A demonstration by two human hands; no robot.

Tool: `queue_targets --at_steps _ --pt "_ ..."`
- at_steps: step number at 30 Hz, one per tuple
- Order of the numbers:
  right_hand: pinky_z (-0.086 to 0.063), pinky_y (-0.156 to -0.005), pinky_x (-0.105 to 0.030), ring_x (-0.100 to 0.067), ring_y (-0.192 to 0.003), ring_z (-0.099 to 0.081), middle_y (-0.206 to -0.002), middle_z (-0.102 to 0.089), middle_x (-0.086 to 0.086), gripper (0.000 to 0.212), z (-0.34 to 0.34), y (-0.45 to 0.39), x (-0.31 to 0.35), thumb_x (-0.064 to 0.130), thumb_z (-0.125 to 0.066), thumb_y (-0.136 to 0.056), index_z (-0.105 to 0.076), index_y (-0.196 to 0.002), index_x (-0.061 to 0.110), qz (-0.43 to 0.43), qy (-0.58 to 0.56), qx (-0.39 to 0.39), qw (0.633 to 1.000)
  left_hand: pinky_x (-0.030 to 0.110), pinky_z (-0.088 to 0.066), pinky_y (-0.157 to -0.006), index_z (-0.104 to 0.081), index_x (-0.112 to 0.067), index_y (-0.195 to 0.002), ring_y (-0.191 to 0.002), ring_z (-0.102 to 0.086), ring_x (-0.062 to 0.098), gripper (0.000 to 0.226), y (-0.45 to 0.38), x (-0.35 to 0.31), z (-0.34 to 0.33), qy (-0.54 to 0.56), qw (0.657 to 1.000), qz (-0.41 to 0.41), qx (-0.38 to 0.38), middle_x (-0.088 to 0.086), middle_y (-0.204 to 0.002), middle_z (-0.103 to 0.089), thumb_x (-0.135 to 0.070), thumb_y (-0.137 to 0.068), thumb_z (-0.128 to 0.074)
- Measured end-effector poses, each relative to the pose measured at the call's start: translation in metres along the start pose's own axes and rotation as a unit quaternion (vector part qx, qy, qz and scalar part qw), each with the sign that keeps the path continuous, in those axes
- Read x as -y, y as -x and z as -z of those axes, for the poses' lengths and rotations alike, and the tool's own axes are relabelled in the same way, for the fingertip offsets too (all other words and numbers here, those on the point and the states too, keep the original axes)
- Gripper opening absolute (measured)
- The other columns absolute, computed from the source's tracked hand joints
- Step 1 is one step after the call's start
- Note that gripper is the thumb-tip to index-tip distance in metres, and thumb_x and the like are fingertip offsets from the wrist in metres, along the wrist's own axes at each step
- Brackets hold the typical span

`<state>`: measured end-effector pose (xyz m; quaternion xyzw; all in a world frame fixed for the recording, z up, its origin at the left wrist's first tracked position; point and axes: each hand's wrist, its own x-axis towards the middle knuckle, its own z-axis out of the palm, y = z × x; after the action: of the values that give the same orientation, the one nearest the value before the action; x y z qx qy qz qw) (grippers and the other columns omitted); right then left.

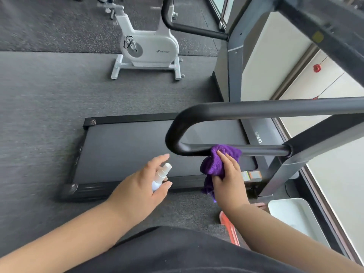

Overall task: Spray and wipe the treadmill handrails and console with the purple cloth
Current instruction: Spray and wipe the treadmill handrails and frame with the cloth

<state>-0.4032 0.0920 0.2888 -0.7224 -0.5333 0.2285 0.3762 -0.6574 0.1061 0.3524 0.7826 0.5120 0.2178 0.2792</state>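
The cloth [218, 164] is bunched in the right hand [226, 180], fingers curled over it, and pressed against the lower bar of the near handrail [266, 108], just right of the bend; a tail of cloth hangs below the palm. It looks soft, light and compliant — judged likely to wrap the round bar well if gripped as a wad rather than by an edge. The bar appears smooth and rigid, so the cloth should slide freely. The left hand [141, 186] grips the spray bottle [160, 176] between thumb and fingers, nozzle up, well apart from the rail; the bottle looks small, light and plastic, best held round its body. The far handrail [189, 28] is visible only in part, and the console [319, 30] is blurred and cut off at upper right — its face cannot be made out. Whether the rail is wet cannot be told
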Motion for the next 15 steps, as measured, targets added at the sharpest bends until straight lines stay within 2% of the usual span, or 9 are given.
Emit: queue_targets --at_steps 3,5,6,7,8,10,13,15 --pt "-0.013 -0.109 -0.003 0.007 -0.129 -0.031 -0.137 -0.04 0.015 0.068 -0.051 0.023 0.061 -0.006 -0.056 -0.082 -0.047 -0.144 0.02 0.03 -0.018 0.031 0.999 0.005 -0.035 -0.076 -0.024 -0.062 -0.131 -0.1 -0.048 -0.017 0.053 0.028 0.042 0.043 -0.003 1.0 0.01 0.023 -0.038 -0.104 -0.051 -0.053 -0.087 -0.052" --pt "-0.033 -0.109 -0.018 0.002 -0.123 -0.048 -0.132 -0.054 0.013 0.052 -0.08 0.04 0.105 0.007 -0.057 -0.089 -0.053 -0.135 0.03 -0.014 -0.083 0.013 0.996 0.005 -0.034 -0.074 -0.03 -0.059 -0.127 -0.099 -0.046 -0.019 0.044 0.049 0.064 0.076 -0.031 0.999 -0.002 0.036 -0.041 -0.104 -0.046 -0.061 -0.085 -0.044" --pt "-0.045 -0.098 -0.022 0.001 -0.11 -0.059 -0.118 -0.064 0.015 0.04 -0.092 0.049 0.124 0.015 -0.056 -0.092 -0.058 -0.124 0.039 -0.04 -0.118 0.007 0.992 0.007 -0.034 -0.072 -0.033 -0.057 -0.123 -0.098 -0.047 -0.018 0.041 0.058 0.075 0.09 -0.034 0.999 -0.006 0.037 -0.04 -0.104 -0.047 -0.064 -0.083 -0.042" --pt "-0.05 -0.082 -0.016 0.004 -0.093 -0.064 -0.101 -0.069 0.019 0.031 -0.104 0.058 0.142 0.021 -0.055 -0.093 -0.06 -0.111 0.046 -0.048 -0.142 0.002 0.989 0.009 -0.035 -0.071 -0.036 -0.055 -0.119 -0.098 -0.047 -0.016 0.039 0.065 0.084 0.103 -0.027 0.999 -0.005 0.034 -0.038 -0.103 -0.048 -0.065 -0.083 -0.043" --pt "-0.047 -0.068 -0.008 0.007 -0.08 -0.064 -0.09 -0.069 0.022 0.029 -0.115 0.067 0.159 0.023 -0.055 -0.093 -0.059 -0.101 0.051 -0.04 -0.154 0.001 0.987 0.012 -0.037 -0.072 -0.038 -0.054 -0.117 -0.098 -0.048 -0.014 0.037 0.07 0.091 0.115 -0.012 1.0 -0.001 0.029 -0.036 -0.103 -0.051 -0.064 -0.082 -0.048" --pt "-0.042 -0.057 -0.002 0.008 -0.07 -0.062 -0.08 -0.067 0.025 0.038 -0.132 0.086 0.189 0.02 -0.054 -0.09 -0.057 -0.089 0.058 -0.023 -0.169 0.01 0.985 0.012 -0.037 -0.075 -0.042 -0.052 -0.113 -0.1 -0.05 -0.013 0.039 0.075 0.099 0.133 0.048 0.998 0.023 0.017 -0.032 -0.107 -0.054 -0.06 -0.08 -0.062" --pt "-0.048 -0.066 -0.007 0.0 -0.082 -0.066 -0.091 -0.07 0.017 0.044 -0.154 0.106 0.23 0.014 -0.054 -0.084 -0.059 -0.099 0.055 0.002 -0.192 0.052 0.98 0.013 -0.04 -0.079 -0.046 -0.046 -0.114 -0.101 -0.054 -0.008 0.052 0.074 0.103 0.154 0.142 0.988 0.06 0.011 -0.028 -0.115 -0.057 -0.055 -0.073 -0.076" --pt "-0.053 -0.088 -0.024 -0.005 -0.108 -0.061 -0.115 -0.065 0.009 0.044 -0.17 0.116 0.249 0.022 -0.055 -0.083 -0.057 -0.122 0.043 0.026 -0.2 0.09 0.975 0.007 -0.041 -0.073 -0.049 -0.046 -0.108 -0.095 -0.058 -0.01 0.049 0.073 0.107 0.166 0.187 0.98 0.066 0.002 -0.026 -0.108 -0.061 -0.05 -0.072 -0.082"
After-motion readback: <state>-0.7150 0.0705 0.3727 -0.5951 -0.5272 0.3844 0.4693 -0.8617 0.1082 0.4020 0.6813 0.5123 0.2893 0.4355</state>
